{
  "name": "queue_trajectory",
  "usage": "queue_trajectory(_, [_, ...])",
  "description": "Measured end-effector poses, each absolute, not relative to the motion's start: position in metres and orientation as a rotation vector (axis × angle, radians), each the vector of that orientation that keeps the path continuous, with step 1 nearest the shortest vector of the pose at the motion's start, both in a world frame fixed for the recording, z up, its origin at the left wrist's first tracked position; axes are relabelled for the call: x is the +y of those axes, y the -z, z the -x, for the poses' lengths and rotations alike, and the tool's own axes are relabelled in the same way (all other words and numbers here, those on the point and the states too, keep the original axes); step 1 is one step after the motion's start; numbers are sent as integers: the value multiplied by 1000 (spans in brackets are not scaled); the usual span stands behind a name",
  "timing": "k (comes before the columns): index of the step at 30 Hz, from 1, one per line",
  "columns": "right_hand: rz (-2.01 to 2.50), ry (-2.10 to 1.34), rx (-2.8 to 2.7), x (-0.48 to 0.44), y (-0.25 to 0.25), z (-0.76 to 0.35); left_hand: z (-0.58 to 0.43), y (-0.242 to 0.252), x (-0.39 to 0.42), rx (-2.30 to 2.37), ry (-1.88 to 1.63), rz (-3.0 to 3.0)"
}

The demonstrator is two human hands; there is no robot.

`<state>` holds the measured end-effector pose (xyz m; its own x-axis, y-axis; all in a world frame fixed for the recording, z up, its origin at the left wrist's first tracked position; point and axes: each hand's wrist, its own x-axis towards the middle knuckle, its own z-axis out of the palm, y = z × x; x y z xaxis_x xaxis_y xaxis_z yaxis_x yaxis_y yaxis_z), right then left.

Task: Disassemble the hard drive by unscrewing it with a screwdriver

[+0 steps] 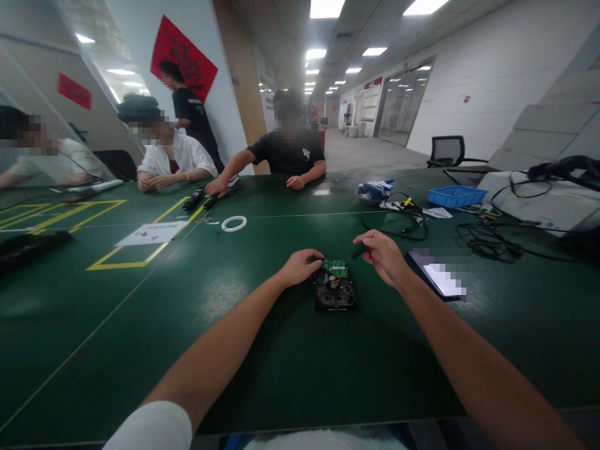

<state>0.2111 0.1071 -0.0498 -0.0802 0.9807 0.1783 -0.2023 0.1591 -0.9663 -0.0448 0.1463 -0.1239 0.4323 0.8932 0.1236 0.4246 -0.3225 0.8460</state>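
Note:
A black hard drive with a green circuit board at its far end lies on the green table in front of me. My left hand grips the drive's far left edge, its fingers at the board's corner. Right of the drive, my right hand is closed on a small dark-handled screwdriver, whose thin tip points down to the board's right side. Whether the tip touches a screw is too small to tell.
A lit phone lies right of my right hand. Beyond are black cables, a blue tray, a bowl and a white ring. Paper lies left. Several people are across the table, one reaching toward dark objects.

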Motion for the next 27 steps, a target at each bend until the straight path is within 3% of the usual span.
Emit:
queue_trajectory(18, [767, -1537, -1192, 97, 45, -203, 44, 123, 146, 1107, -793, -1946])
queue_trajectory(27, [915, -1214, -1266, 104, 47, -205, 44, 122, 147, 1126, -779, -1953])
